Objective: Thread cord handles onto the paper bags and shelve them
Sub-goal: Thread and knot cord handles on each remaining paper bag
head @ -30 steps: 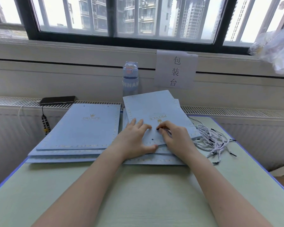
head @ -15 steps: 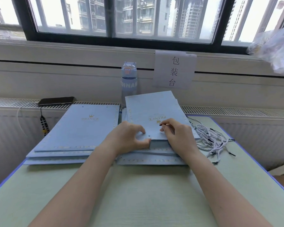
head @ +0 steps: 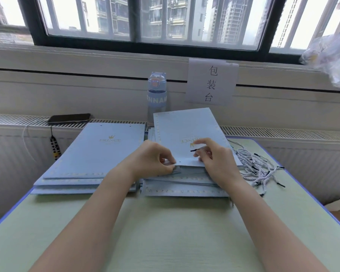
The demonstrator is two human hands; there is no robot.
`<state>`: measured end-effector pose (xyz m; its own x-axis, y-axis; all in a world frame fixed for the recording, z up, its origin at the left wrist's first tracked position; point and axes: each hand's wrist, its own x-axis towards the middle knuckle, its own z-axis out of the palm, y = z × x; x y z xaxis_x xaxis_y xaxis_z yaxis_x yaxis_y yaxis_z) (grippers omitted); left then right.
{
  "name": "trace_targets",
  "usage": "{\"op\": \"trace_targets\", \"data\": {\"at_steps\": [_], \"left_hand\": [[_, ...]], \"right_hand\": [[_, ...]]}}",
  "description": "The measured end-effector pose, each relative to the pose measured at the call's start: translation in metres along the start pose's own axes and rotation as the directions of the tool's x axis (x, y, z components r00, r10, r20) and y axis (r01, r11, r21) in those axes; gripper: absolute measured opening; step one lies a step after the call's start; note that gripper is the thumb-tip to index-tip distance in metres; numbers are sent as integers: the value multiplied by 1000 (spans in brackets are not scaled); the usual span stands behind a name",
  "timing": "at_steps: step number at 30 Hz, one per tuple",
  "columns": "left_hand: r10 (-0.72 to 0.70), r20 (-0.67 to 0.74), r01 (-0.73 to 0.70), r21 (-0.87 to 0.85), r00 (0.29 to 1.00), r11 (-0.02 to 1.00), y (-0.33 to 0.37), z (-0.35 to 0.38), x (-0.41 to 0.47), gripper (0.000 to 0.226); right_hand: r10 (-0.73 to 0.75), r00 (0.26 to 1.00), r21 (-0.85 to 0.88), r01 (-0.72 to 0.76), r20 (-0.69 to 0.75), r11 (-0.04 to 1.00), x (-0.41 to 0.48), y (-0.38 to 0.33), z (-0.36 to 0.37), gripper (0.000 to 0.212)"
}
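Paper bag (head: 185, 132), light-blue, flat, gold logo upside down, lies atop R stack (head: 185, 191) of same bags on pale green desk (head: 165, 232). L hand (head: 155, 161) grip: pinching bag's near edge by punched hole. R hand (head: 216, 161) grip: pinching black-tipped cord end (head: 194, 150) over bag. Loose white-grey twisted cords (head: 257, 165) piled on desk just R of stack. 2nd bag stack (head: 90, 154) to L.

A translucent blue water bottle (head: 157, 95) is stood against the wall beyond the pale green table (head: 175, 232), just left of a paper sign (head: 211, 81) marked with three Chinese characters. A dark phone (head: 69, 118) is laid flat on the radiator grille (head: 283, 132) at the left, and a beaded strap (head: 54, 148) is hung below it. Crumpled clear plastic (head: 330, 55) is seen at the right of the sill. Apartment blocks (head: 161, 14) are seen through the barred window (head: 134, 18).
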<state>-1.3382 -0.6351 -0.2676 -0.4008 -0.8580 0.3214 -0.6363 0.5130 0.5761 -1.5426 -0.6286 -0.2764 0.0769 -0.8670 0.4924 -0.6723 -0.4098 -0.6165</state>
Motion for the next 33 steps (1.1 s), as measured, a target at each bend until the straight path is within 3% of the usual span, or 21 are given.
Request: {"op": "trace_targets", "data": {"at_steps": [5,9,15,19,22,25,33], "left_hand": [[-60,41,62,-37,997,997,-2,0,0,8],[-48,50,50,-32,998,998,-2,0,0,12],[-10,34,11,-28,999,1000,-3,1,-1,12],[22,-1,-22,-11,1000,1000,0,0,-1,10],[60,-70,-63,-48,996,997,4,0,-2,7],[125,-125,-132,-47,984,990,6,5,-2,7],[204,-128,-203,21,971,979,4,9,1,5]], "right_hand": [[-30,999,40,29,36,999,-3,-2,10,11],[-177,982,-80,181,63,980,-7,-5,24,14],[-216,964,-208,245,154,947,-5,-9,18,16],[-163,965,-216,207,204,954,-5,-9,21,24],[-119,987,-119,131,108,984,-5,-11,17,25],[-48,998,-11,48,29,999,-3,-13,8,13],[-5,994,48,-1,111,999,-3,-13,0,18]]}}
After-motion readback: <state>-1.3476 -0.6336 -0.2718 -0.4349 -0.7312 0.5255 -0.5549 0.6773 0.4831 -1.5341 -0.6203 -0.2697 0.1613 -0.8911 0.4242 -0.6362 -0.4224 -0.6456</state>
